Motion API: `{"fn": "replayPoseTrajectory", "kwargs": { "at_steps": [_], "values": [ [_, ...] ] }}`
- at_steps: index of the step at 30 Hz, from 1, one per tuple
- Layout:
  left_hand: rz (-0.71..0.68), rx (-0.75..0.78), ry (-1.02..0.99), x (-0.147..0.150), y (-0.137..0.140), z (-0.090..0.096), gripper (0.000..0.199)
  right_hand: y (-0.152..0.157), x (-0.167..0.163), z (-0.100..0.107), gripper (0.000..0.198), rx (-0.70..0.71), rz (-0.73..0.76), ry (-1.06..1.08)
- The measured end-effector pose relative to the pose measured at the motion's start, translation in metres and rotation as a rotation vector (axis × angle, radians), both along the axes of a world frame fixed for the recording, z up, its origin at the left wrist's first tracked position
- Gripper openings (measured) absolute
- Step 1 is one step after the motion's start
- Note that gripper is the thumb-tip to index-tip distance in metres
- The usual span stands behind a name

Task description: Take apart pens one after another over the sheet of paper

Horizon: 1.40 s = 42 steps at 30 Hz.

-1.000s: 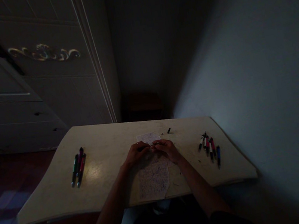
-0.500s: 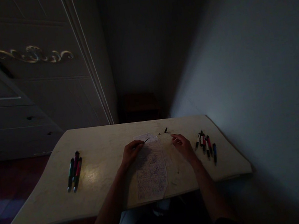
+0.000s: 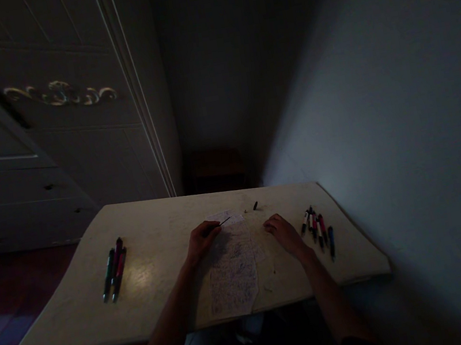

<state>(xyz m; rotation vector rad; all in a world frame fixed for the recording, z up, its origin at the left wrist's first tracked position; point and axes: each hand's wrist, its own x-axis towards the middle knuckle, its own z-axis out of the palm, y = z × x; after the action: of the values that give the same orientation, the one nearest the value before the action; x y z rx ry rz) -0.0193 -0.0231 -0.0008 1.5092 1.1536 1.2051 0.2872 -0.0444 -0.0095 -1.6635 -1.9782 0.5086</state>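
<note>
My left hand (image 3: 203,238) is closed in a pinch around a thin dark rod (image 3: 225,220), which looks like a pen refill and points to the right over the paper. Beneath it lies a long scribbled sheet of paper (image 3: 233,277). My right hand (image 3: 282,230) is just right of the sheet, low over the table, fingers curled together; anything between the fingertips is too small to make out. Beyond the hands lies a short dark pen part (image 3: 255,206), with a tiny bit (image 3: 245,211) beside it.
Several pens (image 3: 115,270) lie at the left of the white table (image 3: 150,220). A cluster of slimmer pens (image 3: 318,227) and a blue one (image 3: 332,242) lie at the right. Small bits (image 3: 268,289) lie near the front edge. A wall (image 3: 417,137) borders the right, a wardrobe (image 3: 76,138) the left.
The view has tilted up slightly, so the table sits lower. My right hand has turned palm down, its fingers curling nearer the table. The left hand keeps the rod over the sheet.
</note>
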Motion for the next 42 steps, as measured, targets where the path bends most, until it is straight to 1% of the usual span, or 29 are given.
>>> {"fn": "replayPoseTrajectory", "kwargs": {
  "at_steps": [6,10,12,15,19,23,28,42],
  "values": [
    [-0.023,0.087,0.06,0.001,-0.002,-0.005,0.028,-0.001,-0.001,0.005,0.011,0.003,-0.025,-0.037],
    [-0.017,0.121,0.079,0.0,-0.001,-0.006,0.021,-0.004,-0.006,0.012,0.012,0.059,-0.059,0.038],
    [-0.008,0.138,0.082,0.0,0.0,-0.007,0.019,-0.004,-0.012,0.017,0.012,0.114,-0.024,0.117],
    [-0.008,0.172,0.09,-0.001,0.002,-0.009,0.017,-0.004,-0.024,0.025,0.013,0.194,0.076,0.206],
    [-0.02,0.21,0.093,-0.001,0.005,-0.014,0.014,-0.001,-0.045,0.032,0.013,0.275,0.156,0.244],
    [-0.012,0.214,0.097,0.0,0.006,-0.016,0.014,0.001,-0.061,0.034,0.014,0.323,0.203,0.266],
    [-0.018,0.212,0.111,0.001,0.005,-0.012,0.015,0.003,-0.069,0.033,0.017,0.325,0.222,0.275],
    [-0.043,0.154,0.123,0.002,0.004,-0.007,0.016,0.001,-0.077,0.034,0.02,0.264,0.186,0.273]
  ]
}}
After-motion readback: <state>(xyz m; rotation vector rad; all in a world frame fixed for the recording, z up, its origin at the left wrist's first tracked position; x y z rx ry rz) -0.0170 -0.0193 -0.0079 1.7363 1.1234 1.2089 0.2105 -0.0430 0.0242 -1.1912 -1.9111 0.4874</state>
